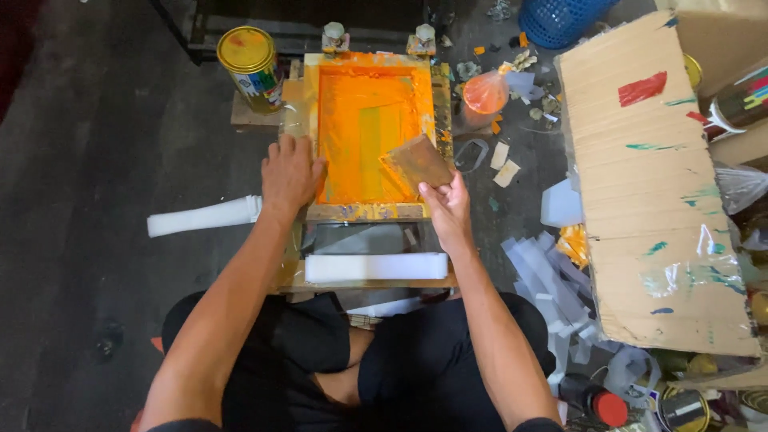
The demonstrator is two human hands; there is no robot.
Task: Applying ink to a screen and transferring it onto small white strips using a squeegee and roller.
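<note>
There is a single view, from a camera on the seated person's head, looking almost straight down and slightly forward over the lap and both forearms. It sits close, about an arm's reach above the fingers [298, 157], with the dark floor [96, 160] filling the frame around them.

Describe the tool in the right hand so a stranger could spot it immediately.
Find the orange-inked printing screen in its wooden frame at the centre of the floor. At its lower right corner, the right hand grips a flat brown squeegee tilted onto the mesh. It is the only dull brown, board-like piece on the bright orange surface; the left hand only presses the frame.
</note>
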